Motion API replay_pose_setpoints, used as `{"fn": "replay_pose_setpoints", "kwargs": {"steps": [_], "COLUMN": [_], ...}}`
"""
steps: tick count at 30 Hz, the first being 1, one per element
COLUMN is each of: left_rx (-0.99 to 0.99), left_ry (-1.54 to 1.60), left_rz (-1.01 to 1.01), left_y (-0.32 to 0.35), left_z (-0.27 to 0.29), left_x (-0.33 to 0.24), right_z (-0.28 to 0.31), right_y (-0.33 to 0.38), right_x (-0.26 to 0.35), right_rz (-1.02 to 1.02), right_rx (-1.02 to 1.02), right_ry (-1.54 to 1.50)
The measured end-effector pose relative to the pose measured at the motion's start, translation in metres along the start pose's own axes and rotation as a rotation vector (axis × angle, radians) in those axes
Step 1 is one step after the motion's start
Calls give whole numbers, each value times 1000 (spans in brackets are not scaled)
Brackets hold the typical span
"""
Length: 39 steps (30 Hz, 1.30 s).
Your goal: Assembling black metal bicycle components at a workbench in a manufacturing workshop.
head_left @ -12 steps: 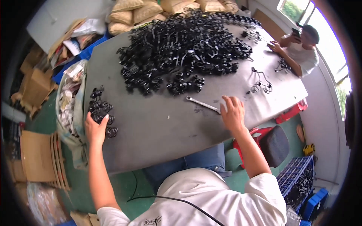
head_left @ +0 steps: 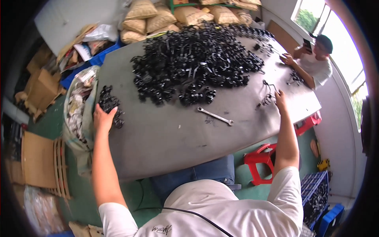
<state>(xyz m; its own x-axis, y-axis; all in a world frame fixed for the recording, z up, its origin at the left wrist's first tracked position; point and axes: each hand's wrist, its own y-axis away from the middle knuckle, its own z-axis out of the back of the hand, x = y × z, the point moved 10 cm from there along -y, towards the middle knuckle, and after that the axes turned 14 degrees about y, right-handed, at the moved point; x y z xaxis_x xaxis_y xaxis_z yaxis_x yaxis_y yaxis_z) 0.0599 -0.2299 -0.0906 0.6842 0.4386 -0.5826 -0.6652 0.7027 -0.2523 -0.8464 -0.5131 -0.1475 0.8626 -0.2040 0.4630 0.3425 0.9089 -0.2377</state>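
At the table's left side my left hand point(head_left: 104, 118) lies against a small heap of black clip-like parts point(head_left: 106, 96), thumb and fingers apart and partly around it. My right hand point(head_left: 280, 101) reaches to the right side of the table, its fingers drawn together at a black bent-wire part point(head_left: 267, 94). The hand hides that part's right end. A silver combination wrench point(head_left: 216, 116) lies between my hands, touched by neither. Beyond it spreads a large pile of black bent-wire parts with clips point(head_left: 193, 59); a smaller cluster point(head_left: 196, 96) sits at its near edge.
Across the right corner a person point(head_left: 316, 65) holds a dark phone-like object near more black parts point(head_left: 294, 77). A stuffed sack point(head_left: 81, 114) stands against the table's left edge. Red stools point(head_left: 258, 162) are below on the right. Tan sacks point(head_left: 158, 17) are stacked behind the table point(head_left: 158, 146).
My right hand has left the wrench and moved right to the bent-wire part. My left hand has shifted away from me, bunching the small black parts closer together. The view has tilted slightly.
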Motion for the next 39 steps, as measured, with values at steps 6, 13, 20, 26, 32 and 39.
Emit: {"fn": "replay_pose_setpoints", "kwargs": {"steps": [6,13,20,26,32,39], "left_rx": [-380,518,556,577,513,366], "left_ry": [60,895,817,728,859,806], "left_rz": [-402,-271,23,-21,-63,-91], "left_y": [75,207,219,227,222,202], "left_z": [53,-57,-80,-77,-95,-93], "left_x": [-91,-197,-157,-161,-157,-142], "right_z": [28,-1,-4,-30,-17,-47], "right_y": [92,304,340,282,227,259], "right_x": [112,295,344,288,268,368], "right_rz": [174,341,836,919,594,857], "right_rx": [-37,367,13,77,6,-34], "right_ry": [-225,-736,-107,269,244,66]}}
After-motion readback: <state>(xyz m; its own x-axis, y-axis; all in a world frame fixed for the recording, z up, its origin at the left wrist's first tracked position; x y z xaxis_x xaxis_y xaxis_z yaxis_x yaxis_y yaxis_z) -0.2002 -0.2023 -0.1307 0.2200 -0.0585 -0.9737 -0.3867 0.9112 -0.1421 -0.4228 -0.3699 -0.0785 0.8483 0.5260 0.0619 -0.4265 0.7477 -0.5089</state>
